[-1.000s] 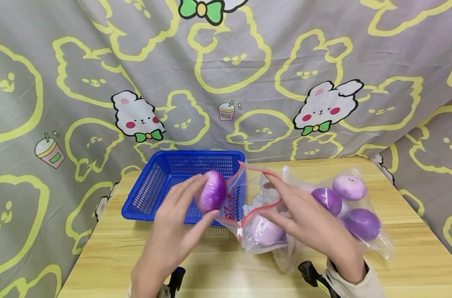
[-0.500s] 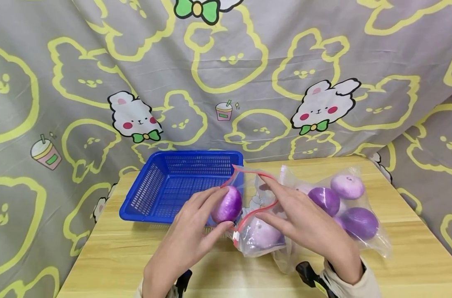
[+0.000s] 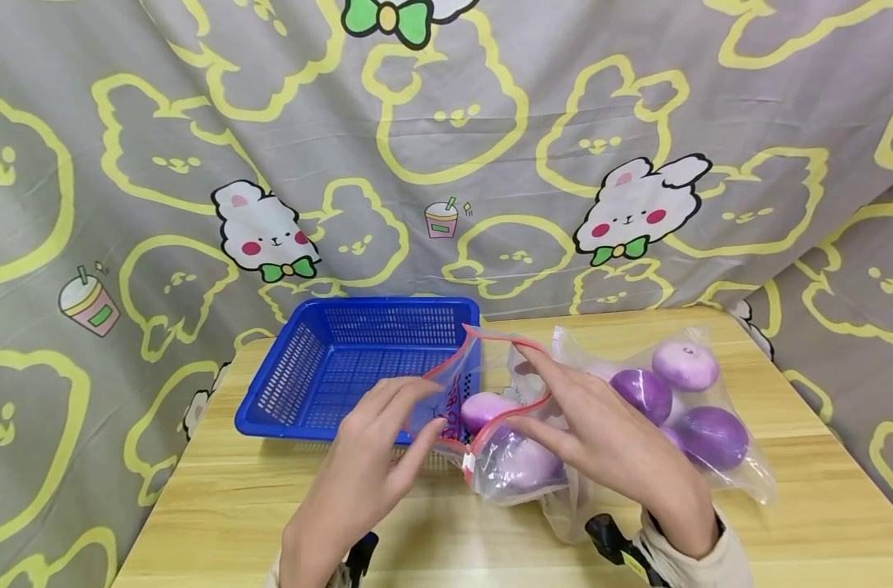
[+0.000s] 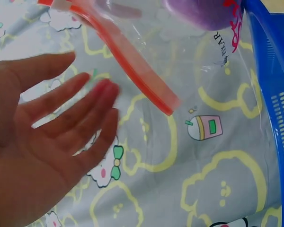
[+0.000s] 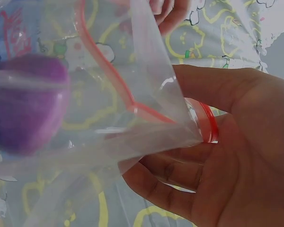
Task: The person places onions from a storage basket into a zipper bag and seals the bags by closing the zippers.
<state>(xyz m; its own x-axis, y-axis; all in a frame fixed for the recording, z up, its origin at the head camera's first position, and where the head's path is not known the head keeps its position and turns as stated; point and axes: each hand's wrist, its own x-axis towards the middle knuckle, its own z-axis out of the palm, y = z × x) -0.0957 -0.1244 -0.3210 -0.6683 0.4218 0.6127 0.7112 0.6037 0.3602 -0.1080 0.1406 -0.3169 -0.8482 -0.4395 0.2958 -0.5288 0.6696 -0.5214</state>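
Note:
A clear zip bag (image 3: pixel 515 469) with a red-edged mouth gapes in the middle of the table. Inside it lie purple onions; one onion (image 3: pixel 483 410) sits just within the mouth and shows through the plastic in the right wrist view. My right hand (image 3: pixel 611 433) pinches the bag's red rim between thumb and fingers on the right side. My left hand (image 3: pixel 372 461) is at the left of the mouth, fingers spread and loosely bent, holding nothing. In the left wrist view its fingertips appear close to the red zip strip (image 4: pixel 132 71).
A blue perforated basket (image 3: pixel 270 384) stands behind and left of the bag. To the right lies another clear bag (image 3: pixel 758 482) with several purple onions in it. A patterned curtain (image 3: pixel 446 122) hangs behind the wooden table (image 3: pixel 218 506).
My left hand carried an onion rightward from over the basket to the bag's mouth and let it go inside. My right hand stayed at the rim.

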